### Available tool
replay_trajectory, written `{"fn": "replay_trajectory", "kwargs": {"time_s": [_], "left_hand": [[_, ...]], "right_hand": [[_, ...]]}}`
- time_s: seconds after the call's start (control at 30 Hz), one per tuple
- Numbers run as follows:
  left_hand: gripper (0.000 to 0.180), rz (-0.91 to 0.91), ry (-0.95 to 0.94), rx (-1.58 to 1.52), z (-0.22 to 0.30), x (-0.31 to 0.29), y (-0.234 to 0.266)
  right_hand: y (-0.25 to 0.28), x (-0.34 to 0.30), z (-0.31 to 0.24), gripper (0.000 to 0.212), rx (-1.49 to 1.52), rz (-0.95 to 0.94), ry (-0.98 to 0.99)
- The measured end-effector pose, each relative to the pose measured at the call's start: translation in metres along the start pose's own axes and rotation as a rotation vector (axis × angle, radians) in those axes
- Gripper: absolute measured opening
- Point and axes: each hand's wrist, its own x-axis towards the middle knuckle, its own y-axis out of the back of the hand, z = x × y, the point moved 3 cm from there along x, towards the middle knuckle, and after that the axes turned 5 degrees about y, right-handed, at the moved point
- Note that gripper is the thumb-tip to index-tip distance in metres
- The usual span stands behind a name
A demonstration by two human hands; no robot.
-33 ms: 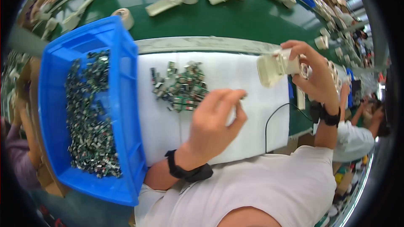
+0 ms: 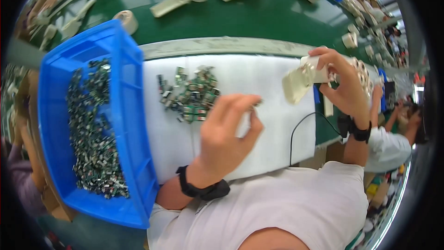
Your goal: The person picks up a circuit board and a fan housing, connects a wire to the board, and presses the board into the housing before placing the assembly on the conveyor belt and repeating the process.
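My left hand is over the white mat, just right of a pile of small green circuit boards. Its thumb and index finger come close together around a tiny dark piece, too small and blurred to name. On the right, my right hand grips a cream plastic housing by its round end. The housing's wide, flared end points left and down over the mat's right part.
A blue bin with many small circuit boards stands left of the mat. A black cable curves over the mat's right side. Beyond the pale rail, cream housings lie on a green surface. Other people work at both sides.
The whole view has shifted slightly, with the scene moving left. In my right hand the housing has tilted, its flared end turning lower. My left hand keeps its finger pose.
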Motion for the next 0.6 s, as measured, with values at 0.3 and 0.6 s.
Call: {"fn": "replay_trajectory", "kwargs": {"time_s": [0.3,0.6], "left_hand": [[0.032,-0.275,0.037,-0.174,0.005,0.0,-0.02],[0.029,-0.786,0.059,-0.169,0.007,-0.015,-0.032]], "right_hand": [[-0.05,-0.058,-0.043,0.044,-0.264,0.082,0.225],[-0.11,-0.063,-0.039,0.042,0.02,0.086,0.014]]}}
